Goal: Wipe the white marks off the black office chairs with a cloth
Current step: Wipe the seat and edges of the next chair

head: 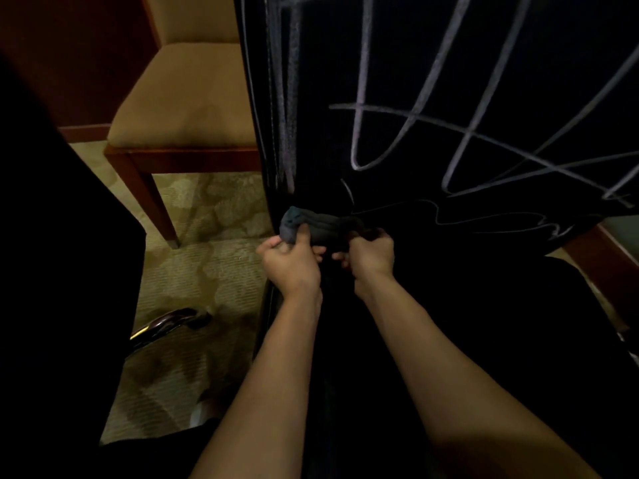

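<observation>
Black chair back (449,81) blocks ahead; carpet (207,271) open left.

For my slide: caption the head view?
Both hands grip a grey cloth against a white-scribbled black chair back.

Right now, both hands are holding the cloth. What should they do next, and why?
Probably lift the cloth and rub the white marks above it. Left hand and right hand grip it low on the black chair back, which is covered in scribbles.

Both bare forearms reach forward side by side, wrists near each other. The left hand (288,261) and right hand (371,254) sit close together, fingers (304,235) curled, each gripping one end of the cloth (318,226).
</observation>
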`<state>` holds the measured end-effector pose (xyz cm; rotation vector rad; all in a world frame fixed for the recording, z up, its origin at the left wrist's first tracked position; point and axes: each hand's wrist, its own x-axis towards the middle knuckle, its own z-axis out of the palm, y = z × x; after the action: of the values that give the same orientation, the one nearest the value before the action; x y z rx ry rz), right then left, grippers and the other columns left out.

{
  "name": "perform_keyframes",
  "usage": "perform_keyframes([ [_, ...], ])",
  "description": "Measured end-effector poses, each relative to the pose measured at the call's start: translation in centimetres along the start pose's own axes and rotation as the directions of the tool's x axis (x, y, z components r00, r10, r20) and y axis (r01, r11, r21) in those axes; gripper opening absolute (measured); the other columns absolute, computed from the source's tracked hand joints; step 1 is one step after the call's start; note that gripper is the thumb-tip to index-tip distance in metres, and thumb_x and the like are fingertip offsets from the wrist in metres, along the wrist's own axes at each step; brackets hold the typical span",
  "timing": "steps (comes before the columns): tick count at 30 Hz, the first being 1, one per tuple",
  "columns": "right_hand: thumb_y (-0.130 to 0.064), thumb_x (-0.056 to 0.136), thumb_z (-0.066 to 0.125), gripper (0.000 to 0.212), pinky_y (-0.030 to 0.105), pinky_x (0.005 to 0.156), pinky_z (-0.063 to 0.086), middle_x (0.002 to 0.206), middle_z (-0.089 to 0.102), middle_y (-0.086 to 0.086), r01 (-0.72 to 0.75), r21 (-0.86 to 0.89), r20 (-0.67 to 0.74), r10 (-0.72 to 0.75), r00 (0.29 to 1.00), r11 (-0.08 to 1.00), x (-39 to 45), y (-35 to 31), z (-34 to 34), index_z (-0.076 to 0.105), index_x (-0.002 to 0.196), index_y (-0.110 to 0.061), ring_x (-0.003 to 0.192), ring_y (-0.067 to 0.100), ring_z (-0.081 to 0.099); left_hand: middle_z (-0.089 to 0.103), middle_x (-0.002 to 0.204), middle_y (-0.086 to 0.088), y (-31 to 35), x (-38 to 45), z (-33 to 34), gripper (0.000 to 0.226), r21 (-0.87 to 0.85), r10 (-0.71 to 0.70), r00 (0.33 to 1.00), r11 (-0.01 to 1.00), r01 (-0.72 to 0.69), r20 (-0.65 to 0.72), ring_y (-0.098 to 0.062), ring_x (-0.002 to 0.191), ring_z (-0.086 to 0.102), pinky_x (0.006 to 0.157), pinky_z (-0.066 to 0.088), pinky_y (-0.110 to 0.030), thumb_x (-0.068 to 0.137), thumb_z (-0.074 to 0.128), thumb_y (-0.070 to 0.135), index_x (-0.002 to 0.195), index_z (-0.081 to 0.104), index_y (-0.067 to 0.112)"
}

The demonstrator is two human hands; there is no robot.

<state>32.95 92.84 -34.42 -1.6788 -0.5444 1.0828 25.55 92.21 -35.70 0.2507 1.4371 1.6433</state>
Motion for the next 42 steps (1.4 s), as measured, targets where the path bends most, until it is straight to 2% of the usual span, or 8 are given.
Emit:
perform_keyframes([
  [6, -0.012, 0.100, 0.054, 0.004, 0.022, 0.040, 0.043, 0.073, 0.067, 0.010, 0.081, 0.046, -0.043, -0.079, 0.996, 0.996, -0.7, 0.5, -1.7, 0.056, 0.096, -0.012, 0.041, 0.010, 0.057, 0.063, 0.047, 0.010, -1.0, -0.6, -0.3, 0.015, 0.089, 0.025, 0.998, 0.996, -0.030, 0.055, -0.001, 0.043, 0.055, 0.049, 0.046, -0.020, 0.093, 0.070, 0.019, 0.093, 0.055, 0.017],
  [14, -0.015, 0.102, 0.052, 0.010, 0.021, 0.046, 0.050, 0.075, 0.065, 0.010, -0.071, 0.173, 0.213, 0.034, 0.976, 0.982, -1.6, -0.9, -2.6, 0.048, 0.093, -0.017, 0.052, 0.014, 0.065, 0.069, 0.090, 0.006, -0.1, -1.3, -0.8, 0.027, 0.206, 0.146, 0.967, 0.960, -0.189, 0.207, -0.011, 0.052, 0.067, 0.044, 0.049, -0.022, 0.105, 0.046, 0.016, 0.130, 0.047, 0.026],
  [24, -0.005, 0.097, 0.058, 0.007, 0.023, 0.053, 0.056, 0.094, 0.067, 0.010, 0.024, 0.025, 0.456, -0.033, 0.889, 0.999, -2.4, -0.5, -5.1, 0.055, 0.100, -0.011, 0.070, 0.014, 0.067, 0.066, 0.097, -0.006, 2.4, -1.5, -4.1, 0.027, 0.350, -0.089, 0.909, 0.934, -0.065, 0.407, -0.014, 0.059, 0.067, 0.042, 0.047, -0.018, 0.101, 0.047, 0.000, 0.093, 0.045, 0.025],
  [27, 0.000, 0.097, 0.056, 0.011, 0.026, 0.059, 0.060, 0.096, 0.064, 0.013, -0.039, 0.103, 0.431, -0.009, 0.902, 0.994, -2.4, -0.5, -3.9, 0.049, 0.095, -0.009, 0.075, 0.018, 0.068, 0.068, 0.097, -0.007, 2.6, -1.2, -4.7, 0.015, 0.516, 0.075, 0.924, 0.811, -0.275, 0.374, -0.017, 0.056, 0.067, 0.040, 0.048, -0.023, 0.102, 0.053, 0.014, 0.095, 0.049, 0.027],
  [31, -0.001, 0.097, 0.056, 0.011, 0.027, 0.066, 0.061, 0.106, 0.064, 0.020, -0.132, 0.236, 0.381, 0.033, 0.924, 0.963, -2.0, -0.6, -2.1, 0.047, 0.095, -0.007, 0.086, 0.024, 0.070, 0.068, 0.105, -0.013, 2.7, -0.3, -4.2, 0.014, 0.691, 0.264, 0.875, 0.538, -0.482, 0.406, -0.028, 0.091, 0.064, 0.076, 0.055, -0.041, 0.101, 0.055, 0.026, 0.109, 0.055, 0.015],
  [35, 0.006, 0.095, 0.056, 0.017, 0.025, 0.053, 0.059, 0.102, 0.063, 0.028, -0.213, 0.297, 0.219, 0.150, 0.964, 0.931, -1.1, -0.9, -1.7, 0.046, 0.092, -0.008, 0.070, 0.027, 0.067, 0.067, 0.097, -0.017, 2.0, -0.1, -1.6, 0.014, 0.508, 0.015, 0.963, 0.847, -0.156, 0.270, -0.017, 0.053, 0.066, 0.042, 0.049, -0.023, 0.102, 0.052, 0.010, 0.093, 0.048, 0.020],
  [39, 0.001, 0.092, 0.058, 0.014, 0.022, 0.042, 0.046, 0.085, 0.068, 0.014, -0.124, 0.307, -0.059, 0.149, 0.987, 0.944, 0.1, -0.8, -4.0, 0.054, 0.087, -0.011, 0.062, 0.020, 0.067, 0.067, 0.091, -0.012, -1.0, -2.2, 2.0, 0.024, 0.303, -0.069, 0.989, 0.953, 0.027, 0.129, -0.020, 0.064, 0.067, 0.070, 0.061, -0.035, 0.093, 0.059, -0.001, 0.085, 0.052, 0.020],
  [42, -0.001, 0.094, 0.058, 0.015, 0.023, 0.046, 0.048, 0.081, 0.069, 0.011, -0.101, 0.312, -0.086, 0.134, 0.987, 0.945, 1.3, -1.2, -5.4, 0.055, 0.085, -0.012, 0.058, 0.015, 0.067, 0.068, 0.094, -0.014, -1.9, -3.5, 3.4, 0.024, 0.215, -0.079, 0.993, 0.975, 0.059, 0.087, -0.018, 0.064, 0.067, 0.059, 0.058, -0.028, 0.092, 0.057, -0.005, 0.087, 0.054, 0.019],
])
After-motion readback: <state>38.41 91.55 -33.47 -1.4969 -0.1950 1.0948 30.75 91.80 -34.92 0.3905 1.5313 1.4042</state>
